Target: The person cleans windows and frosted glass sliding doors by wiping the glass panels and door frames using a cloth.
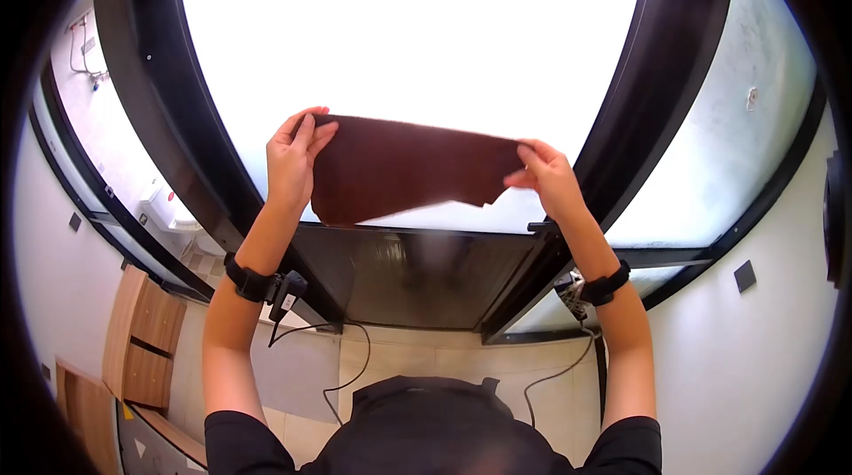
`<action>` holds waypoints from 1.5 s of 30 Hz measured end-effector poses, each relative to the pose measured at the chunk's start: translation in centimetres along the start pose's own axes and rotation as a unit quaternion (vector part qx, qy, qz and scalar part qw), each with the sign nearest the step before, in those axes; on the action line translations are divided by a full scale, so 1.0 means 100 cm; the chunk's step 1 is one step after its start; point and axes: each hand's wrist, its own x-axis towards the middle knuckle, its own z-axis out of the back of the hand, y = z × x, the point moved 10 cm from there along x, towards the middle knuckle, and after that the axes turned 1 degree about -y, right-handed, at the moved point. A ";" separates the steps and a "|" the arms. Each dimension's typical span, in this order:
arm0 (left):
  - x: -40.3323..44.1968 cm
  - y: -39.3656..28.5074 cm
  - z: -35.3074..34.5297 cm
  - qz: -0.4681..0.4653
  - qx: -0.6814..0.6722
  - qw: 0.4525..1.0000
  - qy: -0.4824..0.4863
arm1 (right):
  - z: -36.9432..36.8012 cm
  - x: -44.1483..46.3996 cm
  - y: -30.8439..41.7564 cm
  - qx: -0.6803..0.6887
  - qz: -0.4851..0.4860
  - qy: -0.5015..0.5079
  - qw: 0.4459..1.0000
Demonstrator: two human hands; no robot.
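A dark brown cloth [408, 169] is stretched between my two hands in front of a bright, frosted glass door [399, 40]. At its upper left corner, my left hand [295, 155] pinches it between thumb and fingers. My right hand [548, 177] grips the upper right corner, a little lower than the left one. The cloth's top edge is nearly straight and slopes down to the right. Its lower edge is uneven and hangs lower on the left. I cannot tell whether the cloth touches the glass.
A dark frame surrounds the door, with a black handle [541, 227] below my right hand. Straps with small devices [286, 293] and trailing cables [364, 360] are on both wrists. Wooden cabinets [146, 342] stand at the lower left, and a white wall [745, 351] is on the right.
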 end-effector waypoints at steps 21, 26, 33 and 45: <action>-0.034 -0.096 -0.159 -0.540 0.533 0.634 0.152 | -0.058 -0.076 0.183 -0.509 0.624 -0.274 0.526; -0.008 -0.126 -0.174 -0.505 0.534 0.675 0.065 | -0.095 -0.059 0.224 -0.556 0.625 -0.305 0.455; -0.020 -0.124 -0.175 -0.587 0.520 0.620 0.038 | -0.088 -0.047 0.208 -0.600 0.591 -0.319 0.436; -0.029 -0.108 -0.173 -0.531 0.555 0.633 0.097 | -0.081 -0.052 0.181 -0.615 0.569 -0.293 0.461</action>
